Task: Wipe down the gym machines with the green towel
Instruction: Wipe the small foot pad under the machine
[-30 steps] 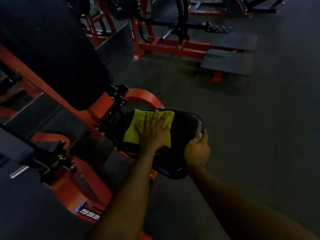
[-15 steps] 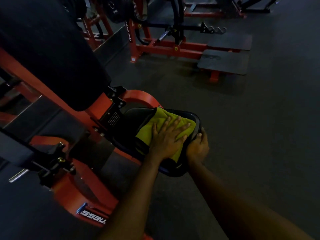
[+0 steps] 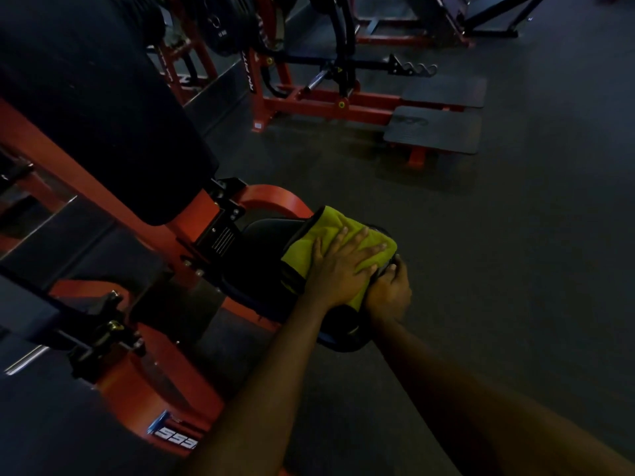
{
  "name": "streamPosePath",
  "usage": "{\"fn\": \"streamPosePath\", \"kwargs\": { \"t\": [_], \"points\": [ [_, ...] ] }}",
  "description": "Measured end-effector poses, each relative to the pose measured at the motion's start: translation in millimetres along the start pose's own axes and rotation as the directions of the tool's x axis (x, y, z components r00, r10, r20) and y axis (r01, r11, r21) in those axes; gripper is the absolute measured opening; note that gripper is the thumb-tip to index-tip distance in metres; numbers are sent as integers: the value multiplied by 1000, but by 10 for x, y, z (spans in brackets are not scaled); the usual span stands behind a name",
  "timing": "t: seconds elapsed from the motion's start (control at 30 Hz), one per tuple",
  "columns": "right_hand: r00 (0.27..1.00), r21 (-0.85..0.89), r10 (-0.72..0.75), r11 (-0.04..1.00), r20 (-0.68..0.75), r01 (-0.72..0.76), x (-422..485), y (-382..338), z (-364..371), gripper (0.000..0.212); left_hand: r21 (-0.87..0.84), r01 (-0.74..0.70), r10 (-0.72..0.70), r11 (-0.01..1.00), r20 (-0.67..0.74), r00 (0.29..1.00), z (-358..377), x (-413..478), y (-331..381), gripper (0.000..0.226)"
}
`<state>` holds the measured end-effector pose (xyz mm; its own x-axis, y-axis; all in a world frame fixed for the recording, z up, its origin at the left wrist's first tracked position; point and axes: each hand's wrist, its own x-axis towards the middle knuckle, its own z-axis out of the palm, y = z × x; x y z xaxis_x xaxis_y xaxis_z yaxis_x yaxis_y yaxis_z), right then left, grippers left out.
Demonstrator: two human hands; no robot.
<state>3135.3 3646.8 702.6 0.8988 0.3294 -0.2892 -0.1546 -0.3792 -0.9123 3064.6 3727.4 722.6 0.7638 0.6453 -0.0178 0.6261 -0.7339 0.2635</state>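
Wiping the seat: the left hand (image 3: 343, 266) presses the towel (image 3: 331, 223) flat on the seat (image 3: 261, 242), fingers spread. The right hand (image 3: 390, 290) curls its fingers round the seat's edge. Next, probably slide the towel over the bare part.

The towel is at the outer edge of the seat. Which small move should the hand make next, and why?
Probably slide the left hand, which lies flat on the green towel, across the seat pad toward the red frame. That side of the pad lies uncovered, and the right hand grips the outer edge.
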Motion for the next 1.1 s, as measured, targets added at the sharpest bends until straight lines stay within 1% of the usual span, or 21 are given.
{"fn": "streamPosePath", "kwargs": {
  "t": [0.07, 0.2, 0.27, 0.33, 0.4, 0.47, 0.57, 0.67, 0.77, 0.83, 0.9, 0.97, 1.0, 1.03, 1.1],
  "points": [
    [1000, 0, 3, 1000, 2, -3, 12, 5, -1, 42, -10, -10, 10, 1000, -32, 999, 20, -193, -144, 55],
    [1000, -50, -1, 999, -1, 1, 10, 20, 4, 41, -24, 158, -159, 987, -57, 986, 3, -291, -570, 58],
    [1000, -66, -1, 998, -1, 1, 34, 19, 10, 42, -22, 251, -252, 968, -66, 966, -28, -192, -850, 54],
    [1000, -77, 16, 997, 16, -15, 63, 20, 10, 43, -51, 387, -389, 921, -61, 919, -92, -87, -1179, 52],
    [999, -85, 24, 996, 21, -22, 78, 38, 29, 43, -90, 514, -518, 853, -32, 855, -177, 10, -1456, 54],
    [1000, -90, 16, 996, 17, -14, 92, 42, 37, 43, -113, 587, -593, 801, -26, 805, -210, 80, -1519, 56],
    [999, -64, 25, 998, 30, -23, 88, 19, 36, 42, -129, 654, -664, 745, -57, 745, -207, 34, -1329, 55],
    [999, -13, 16, 1000, 49, -15, 60, 17, 18, 41, -168, 697, -712, 698, -50, 701, -172, -91, -1068, 51],
    [997, 38, 25, 999, 68, -28, 86, 31, 57, 41, -201, 720, -740, 664, -42, 671, -124, -279, -687, 49],
    [991, 57, 49, 997, 127, -57, 108, 50, 28, 40, -243, 716, -746, 655, -56, 664, -44, -469, -351, 47],
    [968, 67, 34, 996, 248, -52, 178, 121, -104, 39, -298, 681, -727, 670, -75, 682, 63, -623, -44, 46],
    [902, 108, 0, 993, 432, -52, 314, 243, -382, 37, -295, 650, -700, 700, -107, 706, 162, -746, 247, 47],
    [863, 102, -4, 993, 505, -55, 400, 321, -546, 39, -271, 636, -682, 722, -122, 721, 195, -776, 375, 52],
    [838, 80, 0, 995, 545, -52, 498, 405, -715, 45, -237, 624, -661, 745, -133, 738, 215, -771, 503, 57],
    [841, 27, 42, 997, 540, -67, 614, 522, -990, 54, -152, 587, -606, 795, -160, 779, 253, -681, 697, 58]
  ]
}}
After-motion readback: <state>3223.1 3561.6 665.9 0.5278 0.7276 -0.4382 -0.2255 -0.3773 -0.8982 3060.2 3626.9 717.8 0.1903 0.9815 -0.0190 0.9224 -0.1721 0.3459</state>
